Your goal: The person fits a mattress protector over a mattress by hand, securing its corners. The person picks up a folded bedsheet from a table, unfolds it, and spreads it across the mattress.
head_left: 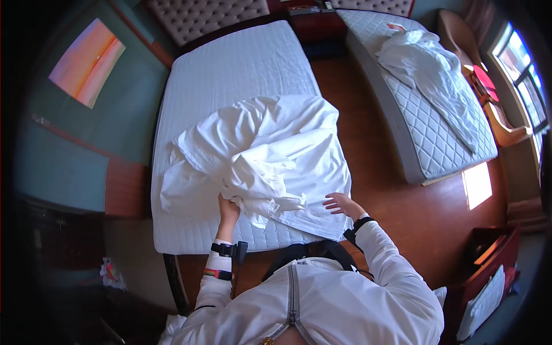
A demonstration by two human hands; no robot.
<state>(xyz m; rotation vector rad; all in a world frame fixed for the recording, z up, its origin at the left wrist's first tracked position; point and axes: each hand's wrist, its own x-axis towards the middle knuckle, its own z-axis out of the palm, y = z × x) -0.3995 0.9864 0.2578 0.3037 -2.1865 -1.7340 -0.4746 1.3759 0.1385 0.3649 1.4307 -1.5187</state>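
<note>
A crumpled white bed sheet point(305, 132) lies bunched over the lower half of the near mattress point(241, 63), with one corner spread toward the foot end. My left hand point(229, 208) is closed on a fold of the sheet at its near left side; the fingertips are partly hidden by the cloth. My right hand point(346, 205) is open beside the sheet's right edge, fingers apart and pointing left, with nothing in it. Whether it touches the cloth I cannot tell.
To the right, across a strip of wooden floor point(368, 138), stands a second mattress point(425, 138) with rumpled white bedding point(428, 69) on it. A nightstand point(316, 26) sits between the headboards. A dark red wooden chair point(460, 293) is at lower right.
</note>
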